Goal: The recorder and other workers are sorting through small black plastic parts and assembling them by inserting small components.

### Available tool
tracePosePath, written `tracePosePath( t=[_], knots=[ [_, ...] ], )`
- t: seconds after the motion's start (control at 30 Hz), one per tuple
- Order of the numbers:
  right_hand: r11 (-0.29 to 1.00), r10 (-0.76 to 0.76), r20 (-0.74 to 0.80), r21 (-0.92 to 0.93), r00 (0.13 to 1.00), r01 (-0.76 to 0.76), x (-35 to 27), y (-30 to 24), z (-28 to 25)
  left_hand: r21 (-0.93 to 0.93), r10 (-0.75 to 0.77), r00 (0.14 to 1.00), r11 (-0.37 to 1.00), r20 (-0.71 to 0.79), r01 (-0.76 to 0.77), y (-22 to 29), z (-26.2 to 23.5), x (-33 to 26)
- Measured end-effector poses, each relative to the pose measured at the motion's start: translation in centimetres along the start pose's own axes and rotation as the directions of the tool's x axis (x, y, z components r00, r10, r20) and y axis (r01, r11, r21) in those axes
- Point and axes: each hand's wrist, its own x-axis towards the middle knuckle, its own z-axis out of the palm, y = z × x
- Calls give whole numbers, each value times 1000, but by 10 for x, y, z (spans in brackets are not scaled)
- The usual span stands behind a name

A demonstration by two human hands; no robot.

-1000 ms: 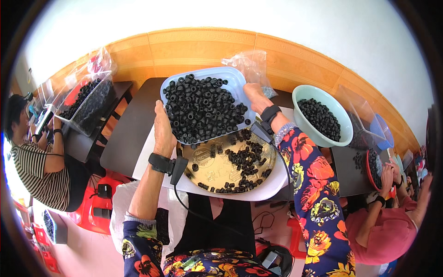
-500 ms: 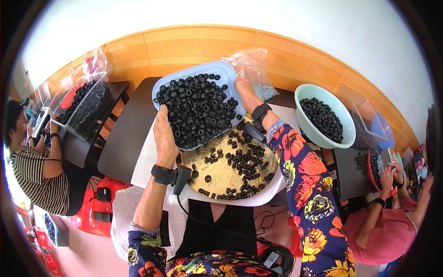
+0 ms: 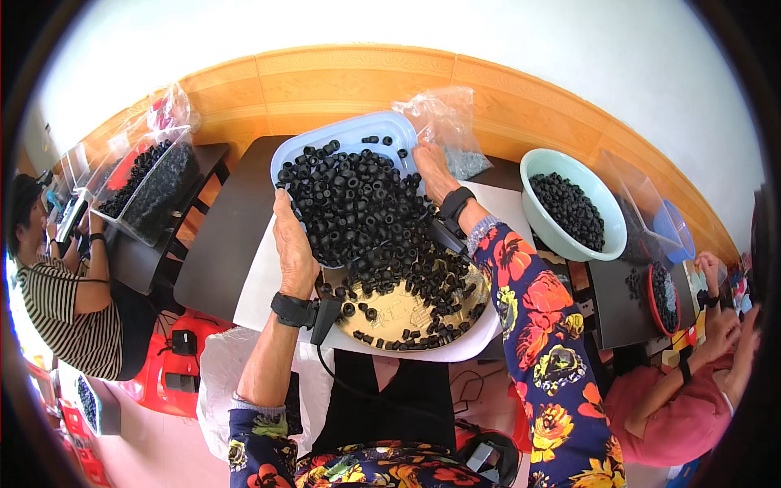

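"What's nearest you?"
"The gold tray (image 3: 392, 311), catching hollow black parts (image 3: 358, 199)."
"And your grip?"
"Your left hand (image 3: 293, 250) braces the blue tub (image 3: 346, 127), finger closure unclear; your right hand (image 3: 437, 171) pinches its rim. Between them, it tilts toward you over the tray."

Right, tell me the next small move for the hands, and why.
Probably tilt the blue tray slightly more with the left hand and right hand: black pieces are spilling over its near edge onto the gold tray, and many more lie inside.
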Motion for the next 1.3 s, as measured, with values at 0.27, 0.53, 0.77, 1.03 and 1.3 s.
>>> tracePosePath(
  t=[0.27, 0.53, 0.77, 1.03, 1.3],
  knots=[
    [996, 82, 49, 18, 995, -83, -2, -1, 19, 114, 3, 999, 994, -36, 1, 10, 5, -14],
    [991, 128, -41, 48, 991, -126, 8, 7, 27, 223, 48, 997, 974, -59, -34, 7, 2, -16],
    [973, 41, -3, 229, 999, -39, -2, -3, 28, 218, -5, 999, 976, -44, 15, 4, 2, -23],
    [946, -18, 50, 325, 999, 1, -15, -15, 21, 402, 119, 992, 911, -38, -94, 5, 12, -32],
    [965, -27, -4, 260, 1000, 27, 4, 4, 28, 610, 294, 954, 746, 59, -268, 9, 25, -35]
  ],
)
